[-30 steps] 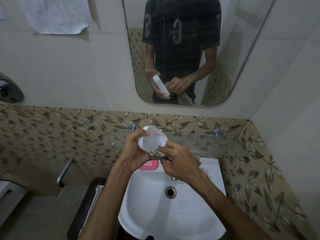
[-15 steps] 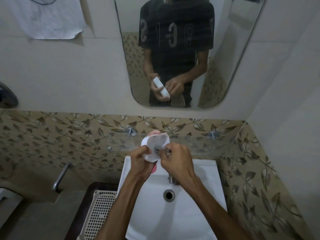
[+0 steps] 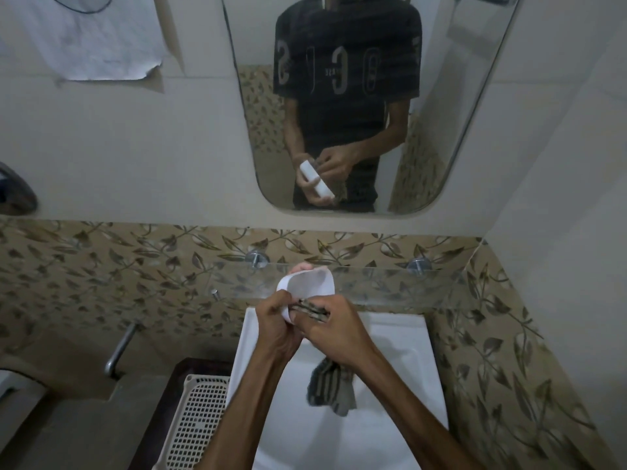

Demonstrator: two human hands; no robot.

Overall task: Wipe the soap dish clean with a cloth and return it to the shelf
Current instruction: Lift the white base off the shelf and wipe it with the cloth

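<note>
The cloth [image 3: 330, 385] tail now dangles at 6 o'clock; left hand [image 3: 276, 329] fingers grip the tilted soap dish [image 3: 310, 283], steadying it while right hand [image 3: 334, 329] fingers pinch cloth inside.

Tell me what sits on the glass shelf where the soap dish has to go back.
Nothing visible. The soap dish, gripped by the left hand, partly covers the middle of the glass shelf; the stretches to either side show nothing on them. The right hand presses the cloth into the dish.
</note>
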